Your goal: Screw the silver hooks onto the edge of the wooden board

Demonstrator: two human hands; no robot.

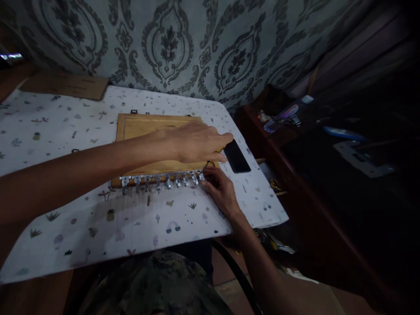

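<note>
A wooden board [144,127] lies on the table, with a row of silver metal hooks [158,181] along its near edge. My left hand [200,142] reaches across the board from the left, closed around a screwdriver [210,163]. Bits of its yellow handle show below the palm, and its thin dark shaft slants down to the row's right end. My right hand [221,188] is at that same end, fingers pinched on the last hook [201,176]. The fingertips partly cover this hook, and the screw there is too small to make out.
A black phone [236,156] lies right of the board. Brown cardboard [67,85] rests at the table's back left, on a white patterned tablecloth [131,223]. A dark wooden surface to the right holds a plastic bottle [288,113]. Patterned curtain fabric [167,43] hangs behind.
</note>
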